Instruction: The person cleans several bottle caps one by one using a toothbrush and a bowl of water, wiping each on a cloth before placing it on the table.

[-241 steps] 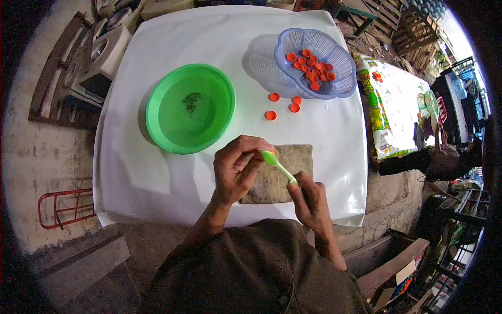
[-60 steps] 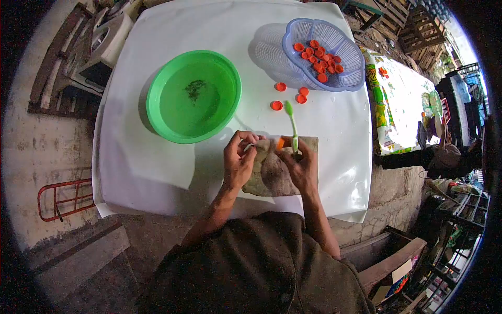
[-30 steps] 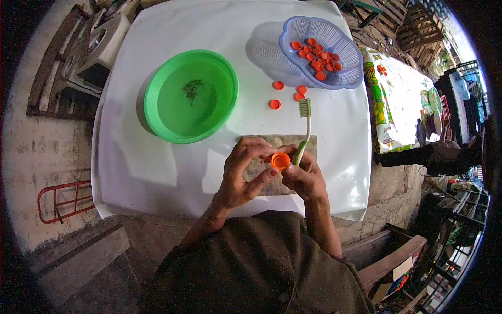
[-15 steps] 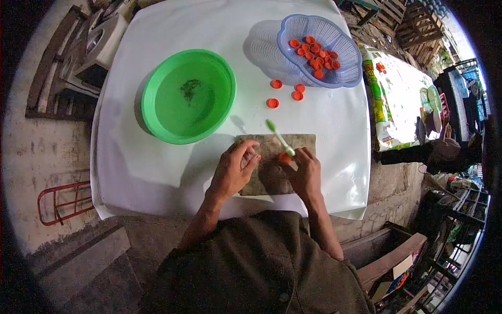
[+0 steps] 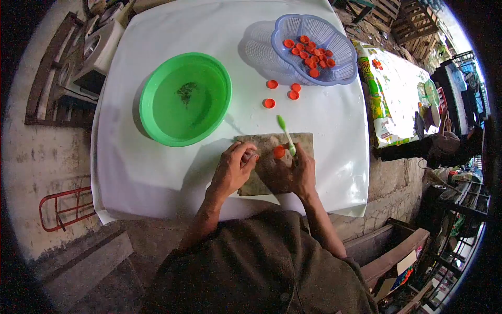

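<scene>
My right hand (image 5: 303,171) is closed around a toothbrush (image 5: 286,133) with a green head and pale handle, its head pointing up and away from me. At the fingertips of the same hand is a red bottle cap (image 5: 279,152), its open side in view. My left hand (image 5: 231,170) is curled with thumb and fingers together, over the left edge of a worn brownish mat (image 5: 261,180); what it holds, if anything, I cannot tell. Both hands are close over this mat, at the table's near side.
A green basin (image 5: 144,107) of water with a dark patch in it stands at the left of the white-covered table (image 5: 172,21). At the far right, a lavender plastic basket (image 5: 345,65) holds many red caps (image 5: 312,60). Several loose caps (image 5: 269,103) lie in front of it.
The red cap in my right hand has shifted slightly up and left and shows more of its face. The toothbrush has swung more upright. My left hand stays nearly still.
</scene>
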Tool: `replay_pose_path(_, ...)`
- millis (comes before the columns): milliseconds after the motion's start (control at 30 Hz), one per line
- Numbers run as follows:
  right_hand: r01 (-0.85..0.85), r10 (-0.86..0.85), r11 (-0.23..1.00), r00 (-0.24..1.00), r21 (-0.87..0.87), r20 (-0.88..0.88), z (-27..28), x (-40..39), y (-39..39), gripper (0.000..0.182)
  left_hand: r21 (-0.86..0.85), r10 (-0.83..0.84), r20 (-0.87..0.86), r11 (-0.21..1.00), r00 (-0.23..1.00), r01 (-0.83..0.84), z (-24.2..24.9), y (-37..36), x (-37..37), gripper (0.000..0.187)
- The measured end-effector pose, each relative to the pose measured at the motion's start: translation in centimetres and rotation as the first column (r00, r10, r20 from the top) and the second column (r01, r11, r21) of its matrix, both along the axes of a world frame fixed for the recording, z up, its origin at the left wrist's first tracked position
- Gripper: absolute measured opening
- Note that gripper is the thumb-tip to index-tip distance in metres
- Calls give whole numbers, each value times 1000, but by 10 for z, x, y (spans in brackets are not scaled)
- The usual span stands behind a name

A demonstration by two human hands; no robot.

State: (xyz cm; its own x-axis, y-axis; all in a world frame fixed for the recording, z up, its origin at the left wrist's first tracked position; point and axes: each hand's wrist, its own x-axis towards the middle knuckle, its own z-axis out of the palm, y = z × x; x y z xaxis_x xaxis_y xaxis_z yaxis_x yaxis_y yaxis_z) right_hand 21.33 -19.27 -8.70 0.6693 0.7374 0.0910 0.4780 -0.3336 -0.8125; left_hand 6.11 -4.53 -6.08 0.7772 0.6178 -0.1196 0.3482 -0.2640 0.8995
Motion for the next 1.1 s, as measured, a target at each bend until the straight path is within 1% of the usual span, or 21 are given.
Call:
replay_pose_path(33, -17, 16, 1000, 998, 25, 53, -6, 0, 2, 34, 11, -6, 7, 1000, 1000, 6, -1, 0, 0, 20)
replay_pose_path(67, -33, 32, 999, 998, 19, 60, -6, 0, 1, 32, 22, -11, 14, 1000, 1000, 11, -2, 1, 1, 20)
replay_pose_path(167, -85, 84, 996, 992, 16, 89, 19, -9, 12, 24, 64, -16, 41, 998, 999, 13, -1, 1, 0, 20)
replay_pose_path(267, -51, 54, 998, 994, -38, 94, 19, -11, 13, 22, 80, -19, 46, 997, 999, 15, 0, 0, 0, 19)
replay_pose_path(400, -143, 133, 988, 979, 55, 154, 22, -15, 10, 26, 65, -1, 56, 998, 998, -3, -3, 0, 0, 19)
replay_pose_path(433, -166, 164, 986, 980, 7, 114, 25, -17, 5, 28, 80, -6, 59, 997, 998, 1, -8, 0, -2, 18)
replay_pose_path(533, -202, 204, 979, 972, -28, 113, 24, -25, -3, 27, 103, -18, 79, 995, 997, 10, -21, 0, -6, 18)
replay_pose_path(567, -217, 218, 976, 968, -27, 119, 24, -28, -4, 26, 94, -20, 97, 995, 995, 11, -22, 0, -5, 17)
replay_pose_path(700, -282, 288, 954, 956, -105, 51, 24, -41, -5, 25, 61, -15, 145, 998, 989, 7, -21, 1, -4, 17)
replay_pose_path(800, -335, 354, 921, 933, -199, 68, 22, -48, -8, 25, 93, -12, 133, 996, 991, 0, -13, 1, -4, 17)
replay_pose_path(833, -342, 350, 919, 937, -198, 10, 28, -47, -7, 27, 67, -15, 102, 998, 995, 8, -8, 1, -4, 17)
replay_pose_path(933, -323, 333, 917, 943, -235, 4, 33, -39, -8, 29, 96, -23, 105, 995, 994, 13, -15, 2, -5, 18)
replay_pose_path(1033, -310, 327, 908, 945, -282, 17, 44, -29, -12, 28, 49, -5, 71, 999, 997, 2, -9, 1, -5, 17)
replay_pose_path(1100, -276, 277, 923, 960, -266, -34, 42, -29, -16, 28, 85, -41, 95, 996, 995, 33, -11, 3, -5, 17)
